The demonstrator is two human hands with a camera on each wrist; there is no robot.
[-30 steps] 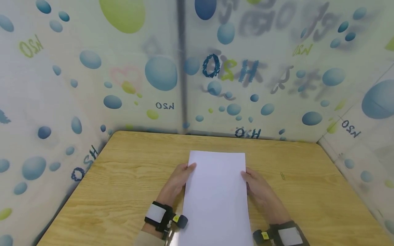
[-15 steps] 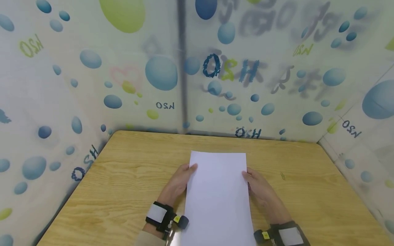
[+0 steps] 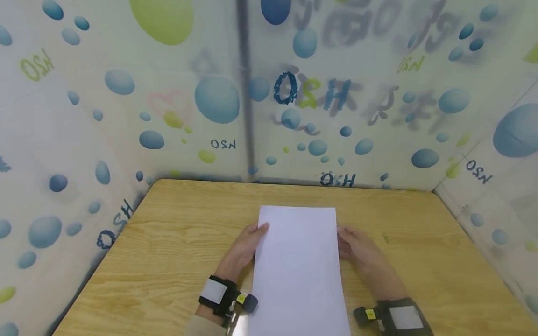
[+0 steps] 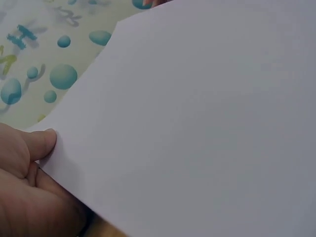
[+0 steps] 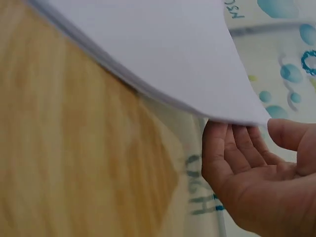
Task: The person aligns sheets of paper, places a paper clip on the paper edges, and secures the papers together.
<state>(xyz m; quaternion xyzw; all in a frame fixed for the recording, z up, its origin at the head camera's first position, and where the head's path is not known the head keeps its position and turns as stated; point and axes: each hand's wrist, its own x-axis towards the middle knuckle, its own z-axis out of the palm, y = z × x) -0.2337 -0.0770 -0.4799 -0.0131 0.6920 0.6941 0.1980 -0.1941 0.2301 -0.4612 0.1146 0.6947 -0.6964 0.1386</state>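
Note:
White paper, its edge layered like several sheets in the right wrist view, is held up in front of me over the table. My left hand pinches its left edge, thumb on top and fingers underneath; the left wrist view shows the thumb pressing on the white face. At the opposite edge is my right hand. Its fingers reach under the paper with their tips at the edge, while the thumb stands beside the corner, off the top face.
A wooden table lies beneath, with a small paper clip to the right of the right hand. Walls printed with blue and green bubbles enclose the table at the back and both sides. Each wrist wears a strapped camera.
My right thumb has come off the paper's face, and the right hand has shifted slightly outward. My left hand keeps its hold, and the paper stays nearly in place.

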